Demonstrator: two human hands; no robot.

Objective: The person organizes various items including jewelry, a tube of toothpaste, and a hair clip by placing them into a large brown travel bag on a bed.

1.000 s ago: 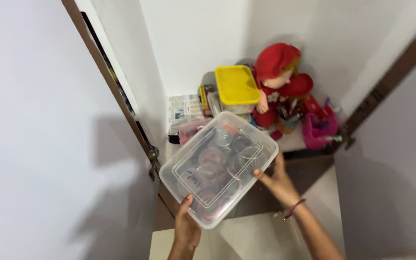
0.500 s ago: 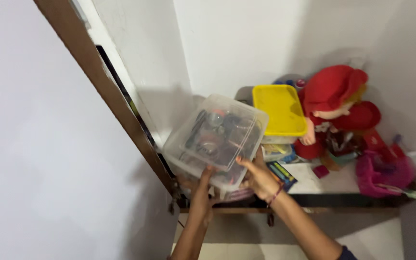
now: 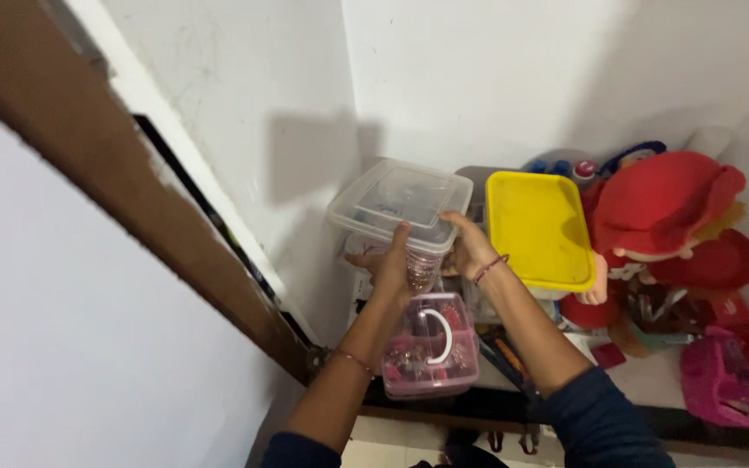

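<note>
A clear plastic box (image 3: 400,201) with a clear lid and small round items inside sits raised in the shelf's back left corner, against the white wall. My left hand (image 3: 389,264) grips its near left side, thumb up on the lid edge. My right hand (image 3: 465,247) grips its near right corner, beside a box with a yellow lid (image 3: 539,228). Below my wrists lies a pink clear case with a white handle (image 3: 431,345).
A red-hatted doll (image 3: 665,225) sits at the right of the shelf, with a pink bag (image 3: 730,381) and small clutter in front. A brown door frame (image 3: 123,195) runs diagonally at the left. The shelf's dark front edge (image 3: 652,420) is below.
The clear box has gone from tilted in front of the shelf to level and deep in the back left corner. Both hands went forward with it; the pink case now shows.
</note>
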